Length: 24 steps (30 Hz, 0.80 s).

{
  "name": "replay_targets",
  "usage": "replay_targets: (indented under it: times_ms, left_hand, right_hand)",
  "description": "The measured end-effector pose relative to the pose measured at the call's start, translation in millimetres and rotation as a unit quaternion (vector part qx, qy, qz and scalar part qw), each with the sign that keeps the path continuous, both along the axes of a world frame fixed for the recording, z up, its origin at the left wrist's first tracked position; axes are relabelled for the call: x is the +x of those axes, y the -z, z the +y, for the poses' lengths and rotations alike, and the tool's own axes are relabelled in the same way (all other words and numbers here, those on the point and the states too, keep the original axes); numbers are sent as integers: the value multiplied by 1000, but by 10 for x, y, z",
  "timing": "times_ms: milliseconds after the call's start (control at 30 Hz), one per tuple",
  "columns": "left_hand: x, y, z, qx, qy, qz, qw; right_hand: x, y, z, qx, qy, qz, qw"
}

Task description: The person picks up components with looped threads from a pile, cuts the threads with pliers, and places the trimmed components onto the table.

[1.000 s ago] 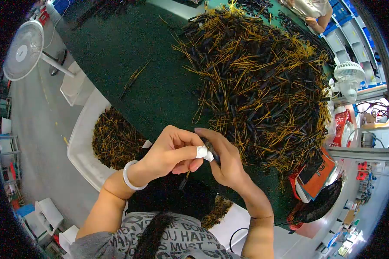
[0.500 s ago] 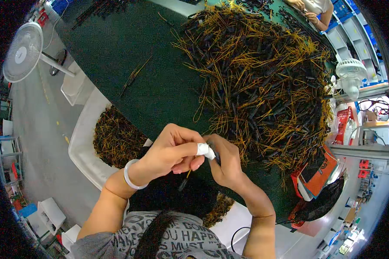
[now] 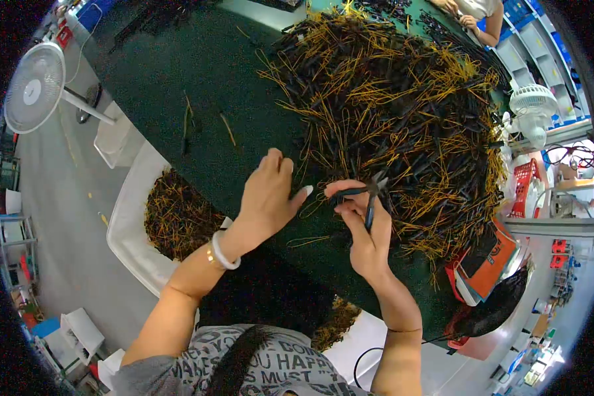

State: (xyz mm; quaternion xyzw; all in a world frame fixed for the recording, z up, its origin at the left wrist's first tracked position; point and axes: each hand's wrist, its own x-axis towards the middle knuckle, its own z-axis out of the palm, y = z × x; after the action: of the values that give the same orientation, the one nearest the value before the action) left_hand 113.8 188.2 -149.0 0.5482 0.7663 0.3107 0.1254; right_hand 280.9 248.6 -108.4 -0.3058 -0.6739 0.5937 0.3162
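My left hand (image 3: 268, 198) is over the green table, with its fingers stretched forward and its thumb apart. White wrapping shows on the thumb tip. Nothing can be seen in this hand. My right hand (image 3: 366, 228) is closed around a pair of cutting pliers (image 3: 371, 206) with dark blue handles, the metal jaws pointing away from me. Just beyond both hands begins a large heap of black parts with yellow wire loops (image 3: 402, 125). A thin yellow wire loop (image 3: 310, 240) lies between my hands on the near side.
Two loose wire pieces lie on the green tabletop (image 3: 145, 86) at the left. Below the edge, a white bin (image 3: 129, 218) holds more wired parts. A small white fan (image 3: 533, 105), a red basket (image 3: 525, 188) and orange packaging (image 3: 492, 267) stand right. Another person's hands work at the top right.
My hands were together and have moved apart. The left went forward and opened; the right moved right, and the pliers now show clearly. The loose pieces on the table now lie apart.
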Motion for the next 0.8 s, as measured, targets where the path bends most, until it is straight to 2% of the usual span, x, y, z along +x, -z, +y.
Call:
replay_targets:
  times_ms: [67, 133, 200, 233, 267, 333, 400, 433, 467, 533, 567, 600, 667, 733, 800]
  left_hand:
    - [5, 115, 114, 11, 12, 134, 991]
    - [-52, 108, 103, -10, 15, 151, 988]
    - [-127, -12, 61, 39, 18, 132, 990]
    - [-140, -144, 38, 100, 7, 128, 987]
    - [-148, -214, 6, 156, 1, 68, 985]
    - [-151, -377, -86, 252, 17, -34, 967]
    - [-128, -486, -188, 255, 60, -141, 955]
    - [-101, -475, -209, 254, 73, -234, 936]
    - [-79, -469, -218, 255, 73, -236, 935]
    - [-53, -463, -221, 177, 70, -500, 845]
    - [-67, -460, -219, 177, 69, -500, 845]
    - [-100, -456, -204, 144, 43, -550, 821]
    - [-170, -451, -163, 78, -11, -643, 762]
    - [-191, -436, -146, 110, -1, -651, 751]
    - [-163, -341, -136, 126, 8, -701, 702]
  right_hand:
    - [15, 16, 2, 2, -15, -32, 999]
    - [6, 36, -23, 6, -15, -19, 1000]
    - [0, 69, -49, 13, -12, -40, 999]
    - [-14, 86, -51, 21, -7, -61, 998]
    - [-30, 101, -53, 21, -5, -59, 998]
    - [-59, 126, -74, 114, 2, -101, 988]
    - [-79, 89, -109, 115, -31, -120, 986]
    - [-86, 105, -119, 111, -49, -118, 986]
    - [-94, 63, -176, 31, -63, -106, 992]
    - [-65, 59, -222, -48, -122, -163, 978]
    - [-87, -10, -284, -56, -97, -146, 983]
    - [-95, 31, -315, -55, -97, -146, 983]
    - [-106, 124, -340, -132, -126, -38, 983]
    - [-104, 109, -339, -158, -165, -33, 973]
    - [-102, 77, -339, -220, -223, -36, 949]
